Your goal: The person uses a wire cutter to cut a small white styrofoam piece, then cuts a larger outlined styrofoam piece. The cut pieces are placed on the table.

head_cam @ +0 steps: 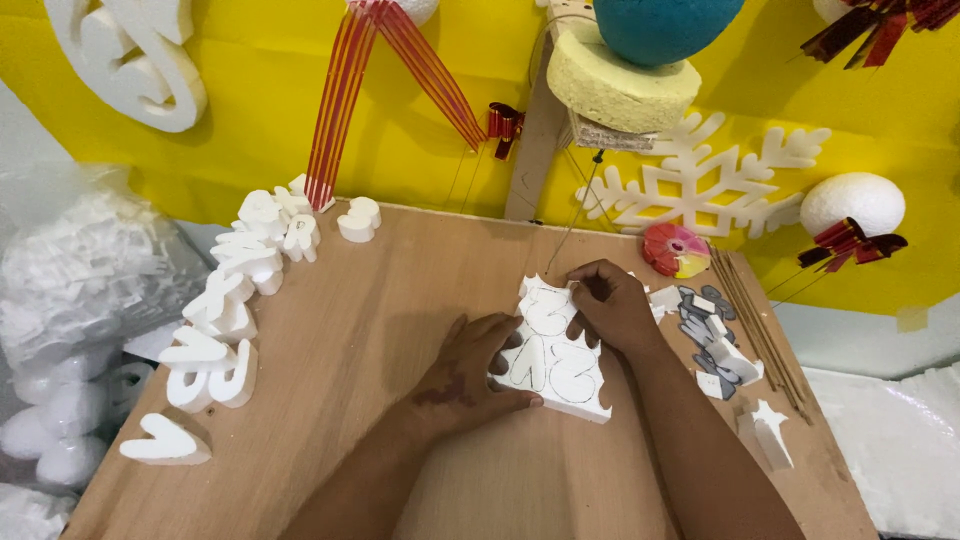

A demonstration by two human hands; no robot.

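On the wooden surface (400,340), the left hand (470,375) lies flat, fingers spread over the near edge of a white foam slab (555,350) marked with drawn outlines. The slab sits mid-surface, between both hands. The right hand (612,305) rests on its far end, fingers curled and pressing the foam beside a thin upright wire (575,215). Cut foam shapes (235,300) line the left edge; foam offcuts (715,335) and wooden sticks (755,320) lie to the right. Beyond hangs a white foam snowflake (715,180) on the yellow wall (260,100).
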